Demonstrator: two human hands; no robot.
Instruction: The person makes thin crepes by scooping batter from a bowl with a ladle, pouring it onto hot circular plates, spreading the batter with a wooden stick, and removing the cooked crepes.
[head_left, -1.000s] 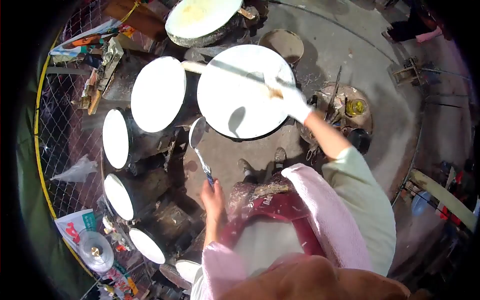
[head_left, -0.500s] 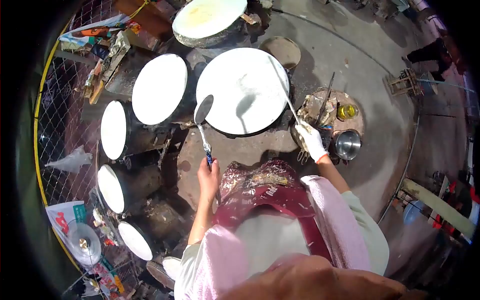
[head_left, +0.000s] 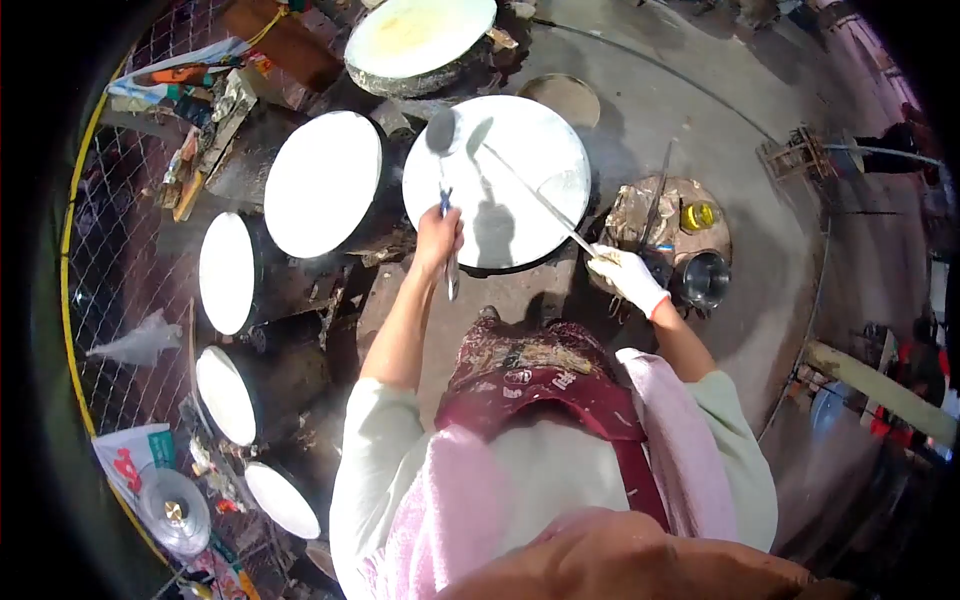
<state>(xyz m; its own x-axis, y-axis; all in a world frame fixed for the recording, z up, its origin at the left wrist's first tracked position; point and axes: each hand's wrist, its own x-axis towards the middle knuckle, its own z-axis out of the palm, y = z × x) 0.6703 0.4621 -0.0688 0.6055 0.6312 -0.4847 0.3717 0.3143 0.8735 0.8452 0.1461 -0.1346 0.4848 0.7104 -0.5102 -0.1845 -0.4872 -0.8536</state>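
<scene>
A large round white pan surface (head_left: 540, 200) lies in front of me. My left hand (head_left: 438, 240), bare, is closed around the handle of a ladle (head_left: 441, 130), whose dark round head is over the pan's left part. My right hand (head_left: 625, 275), in a white glove, grips a long thin stick (head_left: 540, 198) that slants up and left across the pan. Shadows of the ladle and of my hand fall on the white surface. Whether the stick touches the surface I cannot tell.
More round white surfaces (head_left: 323, 185) curve down the left side, beside a wire fence (head_left: 110, 300). A yellowish one (head_left: 420, 35) is at the top. On the right, a round stand (head_left: 715, 240) holds a yellow jar (head_left: 697, 216) and a metal pot (head_left: 704, 280).
My left hand has moved up and forward, bringing the ladle over the pan. The stick in my right hand now lies at a lower slant, its far end further left.
</scene>
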